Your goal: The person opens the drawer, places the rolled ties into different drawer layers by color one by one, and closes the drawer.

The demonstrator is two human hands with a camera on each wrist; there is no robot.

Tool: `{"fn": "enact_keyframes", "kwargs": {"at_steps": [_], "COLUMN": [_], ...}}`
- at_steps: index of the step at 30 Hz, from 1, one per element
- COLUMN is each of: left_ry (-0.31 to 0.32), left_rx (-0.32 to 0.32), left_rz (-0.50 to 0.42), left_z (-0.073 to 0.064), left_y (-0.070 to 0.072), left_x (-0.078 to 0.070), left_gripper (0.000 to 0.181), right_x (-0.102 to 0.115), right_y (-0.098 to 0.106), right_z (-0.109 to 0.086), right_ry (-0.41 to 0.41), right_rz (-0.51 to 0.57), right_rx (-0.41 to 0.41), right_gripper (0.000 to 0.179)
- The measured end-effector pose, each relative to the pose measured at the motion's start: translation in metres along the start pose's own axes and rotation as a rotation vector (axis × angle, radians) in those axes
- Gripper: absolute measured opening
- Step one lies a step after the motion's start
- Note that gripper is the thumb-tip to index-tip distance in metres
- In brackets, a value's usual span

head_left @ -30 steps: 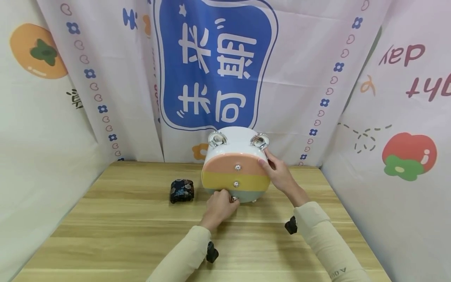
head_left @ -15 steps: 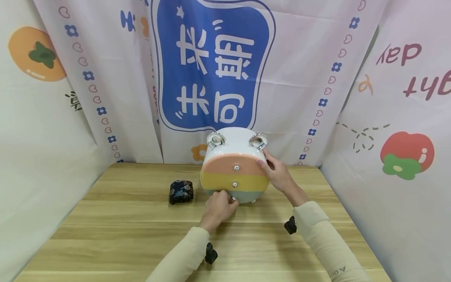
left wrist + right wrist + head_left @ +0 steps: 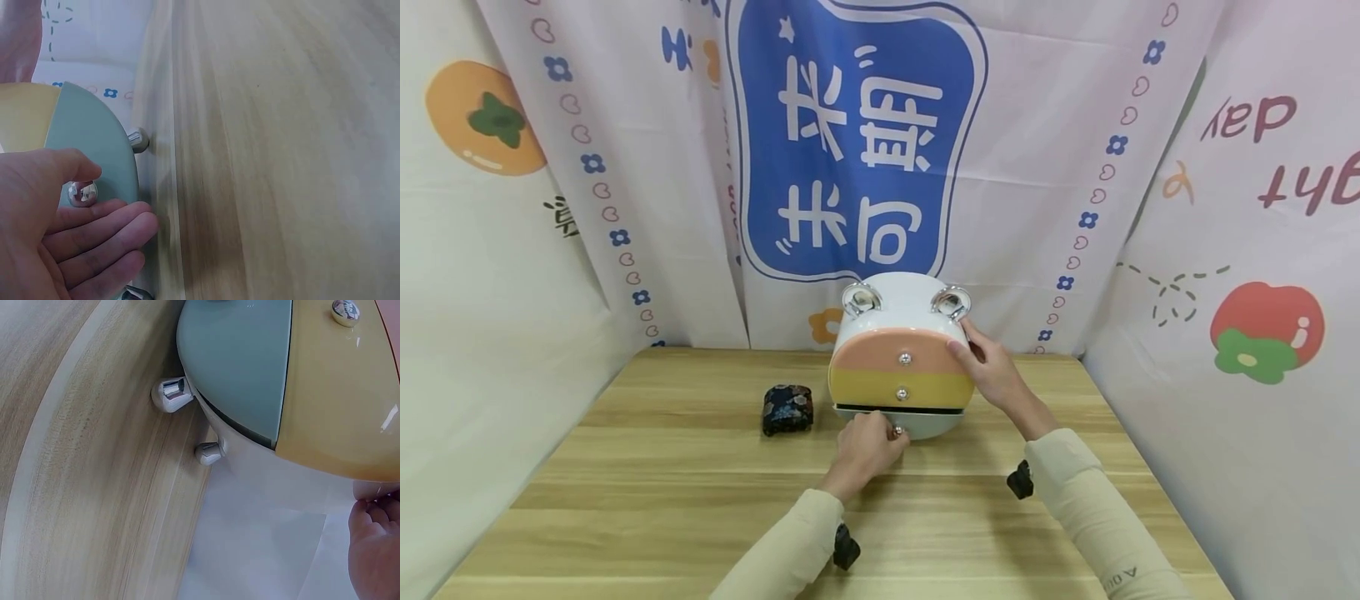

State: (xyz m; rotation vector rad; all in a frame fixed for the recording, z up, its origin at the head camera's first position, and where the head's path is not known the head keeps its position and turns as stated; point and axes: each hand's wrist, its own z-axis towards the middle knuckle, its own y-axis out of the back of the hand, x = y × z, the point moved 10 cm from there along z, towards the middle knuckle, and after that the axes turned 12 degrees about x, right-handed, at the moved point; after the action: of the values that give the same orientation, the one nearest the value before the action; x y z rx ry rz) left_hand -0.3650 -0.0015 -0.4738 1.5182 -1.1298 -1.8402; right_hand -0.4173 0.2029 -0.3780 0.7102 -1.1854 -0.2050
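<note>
A small rounded drawer box [image 3: 901, 302] with a white shell and two silver rings on top stands upright on the table. Its front has a pink drawer [image 3: 868, 350], a yellow one [image 3: 857, 385] and a grey-green bottom drawer [image 3: 936, 427], each with a silver knob. My left hand [image 3: 867, 450] pinches the bottom knob [image 3: 82, 195] between thumb and fingers, the other fingers stretched out below it. That drawer stands slightly out, with a dark gap along its top. My right hand [image 3: 996, 375] grips the box's upper right side, thumb on the front edge, fingers behind.
A dark flower-patterned cloth bundle [image 3: 787, 408] lies left of the box. The box rests on short silver feet [image 3: 172, 395] on the wooden table [image 3: 647, 475]. Printed curtains [image 3: 1037, 167] hang behind and at both sides. Small black devices sit at both wrists.
The bottom drawer has come a little way out towards me with my left hand on its knob, and a dark gap has appeared above it. My right hand has stayed on the box.
</note>
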Motion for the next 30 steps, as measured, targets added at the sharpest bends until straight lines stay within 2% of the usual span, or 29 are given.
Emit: {"fn": "enact_keyframes", "kwargs": {"at_steps": [22,30], "left_ry": [-0.031,-0.041], "left_rx": [-0.006,-0.007], "left_rz": [-0.01,0.007], "left_z": [-0.009,-0.017], "left_y": [0.001,0.002], "left_x": [-0.004,-0.007], "left_gripper": [0.057,0.059], "right_x": [-0.002,-0.002], "right_y": [0.0,0.0], "right_z": [0.0,0.001], "right_ry": [0.004,0.014], "right_rz": [0.008,0.01], "right_rx": [-0.006,-0.013], "right_gripper": [0.082,0.08]}}
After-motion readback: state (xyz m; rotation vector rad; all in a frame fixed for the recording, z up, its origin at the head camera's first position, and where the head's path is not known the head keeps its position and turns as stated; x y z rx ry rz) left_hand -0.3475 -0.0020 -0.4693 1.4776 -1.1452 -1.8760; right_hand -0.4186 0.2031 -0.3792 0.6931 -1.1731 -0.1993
